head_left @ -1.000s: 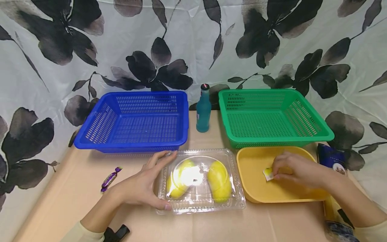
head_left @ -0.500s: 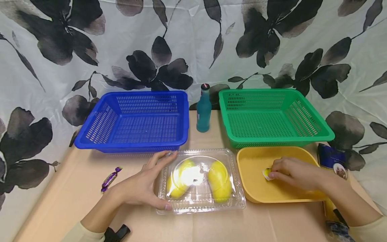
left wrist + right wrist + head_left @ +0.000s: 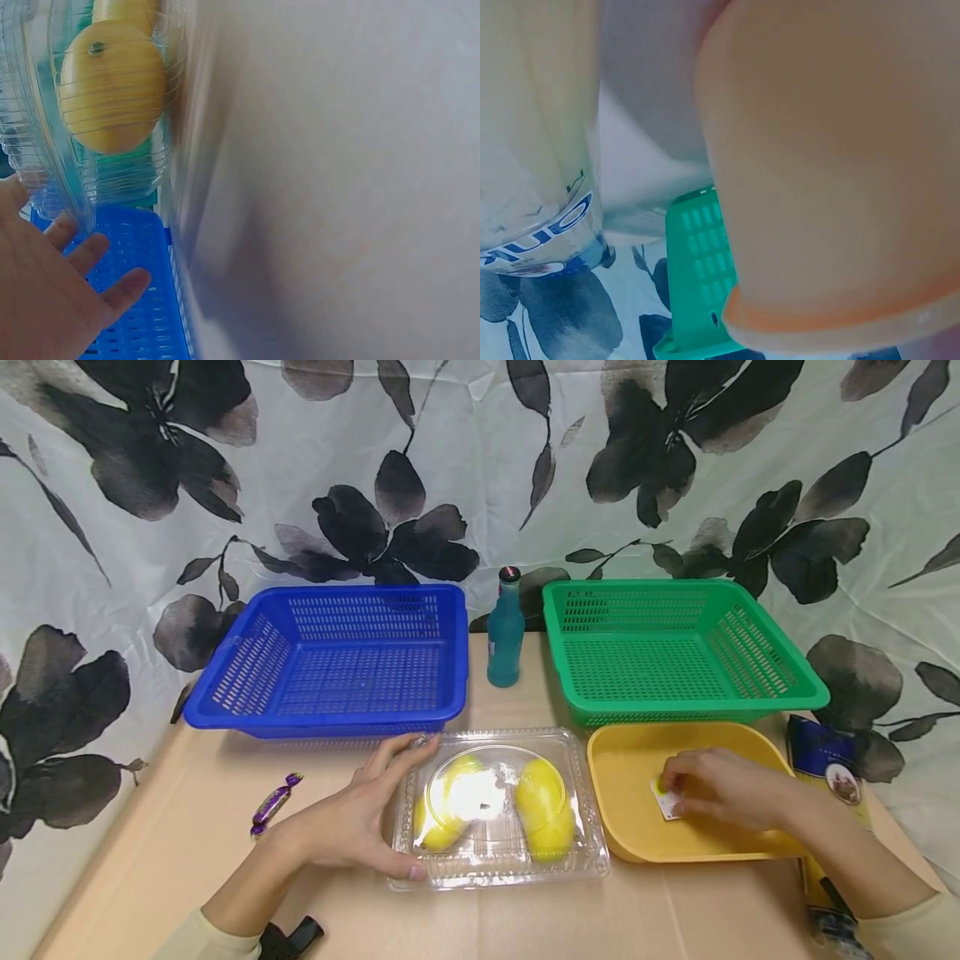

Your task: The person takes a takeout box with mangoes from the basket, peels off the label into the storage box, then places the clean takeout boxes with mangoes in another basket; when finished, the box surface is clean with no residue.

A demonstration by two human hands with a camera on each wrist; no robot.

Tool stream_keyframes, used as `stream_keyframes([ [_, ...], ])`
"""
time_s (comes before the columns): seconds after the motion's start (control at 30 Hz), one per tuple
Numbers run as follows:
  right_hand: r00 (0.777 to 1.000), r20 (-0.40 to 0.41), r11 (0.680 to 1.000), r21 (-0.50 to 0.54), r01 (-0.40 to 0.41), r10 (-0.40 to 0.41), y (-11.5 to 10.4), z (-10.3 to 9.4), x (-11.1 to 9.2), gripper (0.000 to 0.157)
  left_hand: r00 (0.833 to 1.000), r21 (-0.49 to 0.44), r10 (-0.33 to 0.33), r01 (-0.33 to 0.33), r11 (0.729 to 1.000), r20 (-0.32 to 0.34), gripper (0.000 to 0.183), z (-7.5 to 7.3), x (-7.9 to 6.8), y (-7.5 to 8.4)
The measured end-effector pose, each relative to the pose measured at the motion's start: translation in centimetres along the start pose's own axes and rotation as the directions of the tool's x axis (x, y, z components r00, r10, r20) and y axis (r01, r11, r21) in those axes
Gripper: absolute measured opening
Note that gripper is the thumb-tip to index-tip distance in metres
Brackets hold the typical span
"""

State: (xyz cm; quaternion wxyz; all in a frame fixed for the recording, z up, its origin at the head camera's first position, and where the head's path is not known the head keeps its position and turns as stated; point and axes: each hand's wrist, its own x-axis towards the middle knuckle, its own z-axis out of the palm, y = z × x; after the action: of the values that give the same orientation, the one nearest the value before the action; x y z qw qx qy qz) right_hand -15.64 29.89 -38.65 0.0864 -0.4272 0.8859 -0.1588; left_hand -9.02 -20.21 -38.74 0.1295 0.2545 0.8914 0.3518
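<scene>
My left hand (image 3: pixel 371 817) rests at the left side of a clear plastic clamshell box (image 3: pixel 491 872), thumb at its front corner and fingers at the back one. Inside the closed box lie yellow fruits (image 3: pixel 545 810) that look like mangoes, seen from one end in the left wrist view. Over a shallow yellow tray (image 3: pixel 626 835), my right hand (image 3: pixel 720 789) pinches a small white and yellow piece (image 3: pixel 666 802), its kind unclear, partly hidden by the fingers. In the right wrist view the tray wall (image 3: pixel 840 187) shows, but not the hand.
Behind stand a blue basket (image 3: pixel 367 681) and a green basket (image 3: pixel 675 668), with a blue-green bottle (image 3: pixel 505 643) between them. A purple-wrapped candy (image 3: pixel 273 806) lies on the left. A blue and yellow pasta packet (image 3: pixel 821 752) lies by the right forearm. A black object (image 3: pixel 292 937) is near the left sleeve.
My right hand has shifted slightly left in the tray, and the small piece has turned in its fingers. The left hand and the clear box stay in place.
</scene>
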Motion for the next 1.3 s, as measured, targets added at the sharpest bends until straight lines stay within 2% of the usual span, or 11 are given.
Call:
stream_keyframes([
  [0.13, 1.0, 0.017, 1.0, -0.002, -0.018, 0.018, -0.1, 0.0, -0.3, 0.021, 1.0, 0.016, -0.011, 0.011, 1.0, -0.003, 0.132, -0.1, -0.2, 0.0],
  [0.27, 1.0, 0.015, 0.999, -0.021, -0.024, 0.025, -0.5, -0.3, -0.5, 0.019, 1.0, 0.028, -0.008, 0.008, 1.0, -0.003, 0.133, -0.1, -0.2, 0.0],
  [0.5, 0.994, -0.05, 0.992, -0.081, -0.1, 0.096, -2.7, -1.5, -0.1, 0.015, 1.0, 0.025, -0.014, 0.014, 1.0, 0.005, 0.13, -0.4, -0.1, 0.2],
  [0.67, 0.99, -0.138, 0.99, -0.132, -0.056, 0.037, -4.3, -2.8, 0.4, 0.023, 1.0, 0.021, -0.014, 0.014, 1.0, 0.011, 0.131, -0.4, 0.0, 0.3],
  [0.93, 0.981, -0.193, 0.985, -0.168, -0.029, -0.005, -5.9, -4.8, 0.9, 0.034, 0.999, 0.04, -0.028, 0.027, 0.999, 0.02, 0.131, -0.5, -0.1, 0.5],
  [1.13, 0.963, -0.263, 0.987, -0.158, 0.024, -0.066, -6.7, -4.2, 1.6, 0.046, 0.999, 0.045, -0.029, 0.028, 0.999, 0.023, 0.13, -0.5, -0.1, 0.6],
  [1.3, 0.957, -0.279, 0.992, -0.118, 0.049, -0.08, -7.2, -3.3, 2.3, 0.05, 0.999, 0.056, -0.026, 0.024, 0.998, 0.024, 0.13, -0.5, 0.0, 0.7],
])
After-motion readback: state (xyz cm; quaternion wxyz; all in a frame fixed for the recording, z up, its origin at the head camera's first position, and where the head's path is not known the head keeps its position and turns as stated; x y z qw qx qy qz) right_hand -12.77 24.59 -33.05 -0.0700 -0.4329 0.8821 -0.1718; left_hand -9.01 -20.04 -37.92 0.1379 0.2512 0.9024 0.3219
